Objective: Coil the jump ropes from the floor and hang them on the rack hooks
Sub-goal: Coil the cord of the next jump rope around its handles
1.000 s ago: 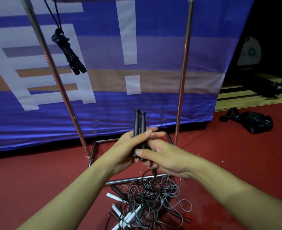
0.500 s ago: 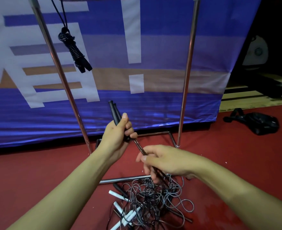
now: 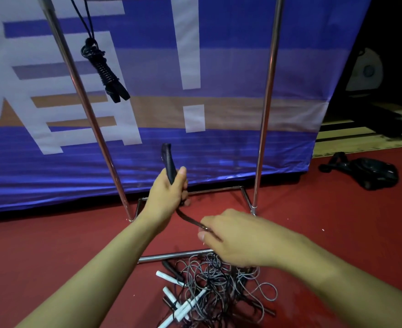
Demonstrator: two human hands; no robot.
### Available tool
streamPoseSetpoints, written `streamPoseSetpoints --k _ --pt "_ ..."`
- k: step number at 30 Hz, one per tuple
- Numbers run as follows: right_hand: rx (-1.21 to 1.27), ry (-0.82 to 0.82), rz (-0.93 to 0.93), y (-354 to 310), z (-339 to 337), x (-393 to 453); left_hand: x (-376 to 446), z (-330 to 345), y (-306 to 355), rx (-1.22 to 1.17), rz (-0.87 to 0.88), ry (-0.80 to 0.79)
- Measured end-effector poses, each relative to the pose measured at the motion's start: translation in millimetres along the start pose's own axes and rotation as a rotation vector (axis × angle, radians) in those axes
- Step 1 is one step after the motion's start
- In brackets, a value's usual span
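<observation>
Left hand [image 3: 165,197] wrapped around black jump-rope handles [image 3: 169,162], grip clamped, handle tops sticking up above the thumb. Cord [image 3: 188,218] running down-right from that fist into the right hand [image 3: 237,237]. Right grip pinched on the cord, fingers curled, palm down, knuckles up, hovering just above the tangled pile of ropes [image 3: 219,290] on the red floor [image 3: 53,245]. Both forearms extended forward, left raised higher than right. White handles [image 3: 183,308] at the pile's near-left edge. Chrome rack [image 3: 265,110] directly behind the hands, base bar touching the pile's far edge. Coiled black rope [image 3: 105,72] already hanging top left beside the rack's left pole. Blue banner [image 3: 219,55] behind, large white characters partly cropped, only an exclamation mark readable.
</observation>
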State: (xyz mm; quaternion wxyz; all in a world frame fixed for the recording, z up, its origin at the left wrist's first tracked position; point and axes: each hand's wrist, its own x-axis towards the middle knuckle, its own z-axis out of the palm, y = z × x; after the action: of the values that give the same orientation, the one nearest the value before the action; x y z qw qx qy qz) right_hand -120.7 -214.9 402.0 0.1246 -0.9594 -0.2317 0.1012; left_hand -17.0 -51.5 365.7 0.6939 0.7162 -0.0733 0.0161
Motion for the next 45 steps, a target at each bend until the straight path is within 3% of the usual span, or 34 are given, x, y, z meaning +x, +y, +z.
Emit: streamPoseSetpoints --k 6,10,16,24,29,32,40,45 --pt "-0.206 0.222 0.058 30 -30 -7 -14 2 0 0.411 -0.039 -0.353" --pt "-0.063 0.26 -0.03 68 -42 -5 -24 15 11 0.369 -0.125 -0.449" --pt "-0.043 0.435 -0.211 80 -47 1 -42 28 24 0.303 -0.292 -0.746" --pt "-0.021 0.503 -0.152 85 -54 -3 -44 26 31 0.489 -0.295 -0.859" --pt "0.0 0.296 -0.212 80 -51 0 -49 22 30 0.473 -0.323 -0.956" --pt "0.041 0.214 -0.202 83 -47 6 -48 16 31 0.449 -0.346 -0.929" --pt "0.033 0.235 -0.176 80 -41 11 -40 3 28 0.231 -0.383 -0.888" --pt "0.057 0.378 -0.212 81 -36 12 -36 -5 26 -0.128 -0.477 -0.931"
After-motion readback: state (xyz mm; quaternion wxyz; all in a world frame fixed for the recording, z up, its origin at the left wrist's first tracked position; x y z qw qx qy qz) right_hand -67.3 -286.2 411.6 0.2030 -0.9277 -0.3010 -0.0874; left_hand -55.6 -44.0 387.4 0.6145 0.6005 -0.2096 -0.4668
